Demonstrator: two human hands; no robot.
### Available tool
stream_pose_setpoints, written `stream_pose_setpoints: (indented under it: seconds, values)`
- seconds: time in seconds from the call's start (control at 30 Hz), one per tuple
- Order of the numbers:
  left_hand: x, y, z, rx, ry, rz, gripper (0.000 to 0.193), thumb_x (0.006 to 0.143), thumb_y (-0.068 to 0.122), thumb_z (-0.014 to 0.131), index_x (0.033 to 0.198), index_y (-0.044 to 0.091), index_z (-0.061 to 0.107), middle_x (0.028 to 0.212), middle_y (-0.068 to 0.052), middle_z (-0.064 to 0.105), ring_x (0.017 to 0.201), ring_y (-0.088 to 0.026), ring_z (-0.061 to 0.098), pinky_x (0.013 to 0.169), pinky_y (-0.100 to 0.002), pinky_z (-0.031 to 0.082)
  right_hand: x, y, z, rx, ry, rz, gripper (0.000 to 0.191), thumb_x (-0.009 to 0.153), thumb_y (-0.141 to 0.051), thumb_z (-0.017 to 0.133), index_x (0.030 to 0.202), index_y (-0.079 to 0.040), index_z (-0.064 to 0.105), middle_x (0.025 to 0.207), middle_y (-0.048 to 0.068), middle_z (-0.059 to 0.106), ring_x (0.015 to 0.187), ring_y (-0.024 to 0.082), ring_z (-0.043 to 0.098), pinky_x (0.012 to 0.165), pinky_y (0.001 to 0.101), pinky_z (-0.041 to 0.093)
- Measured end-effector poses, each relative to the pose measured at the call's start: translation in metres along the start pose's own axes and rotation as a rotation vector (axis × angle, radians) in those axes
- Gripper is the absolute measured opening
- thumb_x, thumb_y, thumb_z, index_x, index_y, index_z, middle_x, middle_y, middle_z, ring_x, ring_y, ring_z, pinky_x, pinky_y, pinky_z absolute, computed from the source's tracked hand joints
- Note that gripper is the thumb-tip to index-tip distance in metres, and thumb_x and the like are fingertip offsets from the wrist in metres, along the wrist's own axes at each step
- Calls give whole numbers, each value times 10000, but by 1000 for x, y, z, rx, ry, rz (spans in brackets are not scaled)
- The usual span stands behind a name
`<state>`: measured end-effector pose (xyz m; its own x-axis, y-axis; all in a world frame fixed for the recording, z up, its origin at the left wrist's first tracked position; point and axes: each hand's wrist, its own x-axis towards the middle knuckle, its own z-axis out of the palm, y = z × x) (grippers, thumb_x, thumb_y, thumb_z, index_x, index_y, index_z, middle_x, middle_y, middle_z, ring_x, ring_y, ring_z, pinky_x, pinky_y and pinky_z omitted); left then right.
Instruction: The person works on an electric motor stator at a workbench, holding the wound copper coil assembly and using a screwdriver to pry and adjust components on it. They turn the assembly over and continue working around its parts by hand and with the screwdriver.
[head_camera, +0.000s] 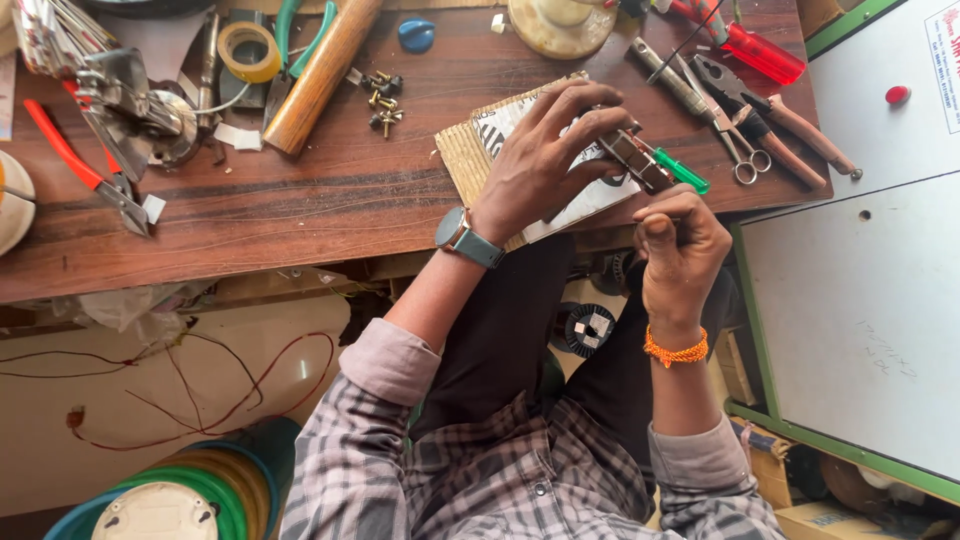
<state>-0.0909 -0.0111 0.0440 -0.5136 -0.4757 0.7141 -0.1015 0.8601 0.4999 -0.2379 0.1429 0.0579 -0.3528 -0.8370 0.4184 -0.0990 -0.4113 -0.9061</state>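
My left hand (548, 160), with a watch on the wrist, rests over a piece of cardboard (468, 160) with a printed sheet on it and grips a small metal block-like part (636, 160) at the edge of the wooden bench (330, 195). My right hand (680, 250), with an orange thread band on the wrist, is closed just below that part, fingertips touching it. A green-handled screwdriver (682, 170) lies right beside the part. What the right fingers pinch is hidden.
Pliers and scissors (745, 120) and a red screwdriver (762, 52) lie at the right. A wooden handle (320, 75), a tape roll (248, 50), loose screws (382, 100) and red-handled snips (80, 165) lie at the left. White green-edged panels (860, 310) stand right. Wire spools (190, 495) sit below left.
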Motion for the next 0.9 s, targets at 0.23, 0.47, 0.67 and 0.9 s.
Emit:
stream_pose_setpoints:
  seconds: [0.23, 0.47, 0.67, 0.9]
  values:
    - [5, 6, 0, 153, 135, 1, 634, 756, 312, 883, 1310, 269, 578, 1463, 18, 476, 1311, -296, 500, 1146, -393, 469, -3, -9, -4, -245, -14, -111, 333, 1018, -320, 752, 973, 6, 701, 984, 54, 701, 879, 87, 645, 801, 211, 517]
    - [7, 10, -2, 106, 229, -125, 578, 884, 226, 873, 1381, 268, 581, 1475, 36, 478, 1230, -225, 540, 1075, -346, 497, -10, 0, -7, -101, -4, -6, 311, 972, -294, 768, 961, 11, 713, 925, 54, 706, 852, 86, 633, 775, 219, 510]
    - [19, 36, 14, 140, 170, -47, 513, 900, 182, 837, 1361, 250, 623, 1472, 37, 548, 1322, -252, 521, 1141, -379, 490, -27, 2, -29, 100, 32, 26, 276, 954, -249, 761, 954, 25, 725, 888, 57, 722, 745, 69, 539, 675, 196, 425]
    - [25, 54, 40, 197, 153, -37, 499, 903, 218, 830, 1355, 237, 622, 1499, 16, 539, 1356, -251, 507, 1169, -397, 476, -37, 17, -53, 110, -70, -51, 163, 981, -115, 754, 951, 34, 696, 922, 69, 718, 840, 102, 602, 743, 229, 483]
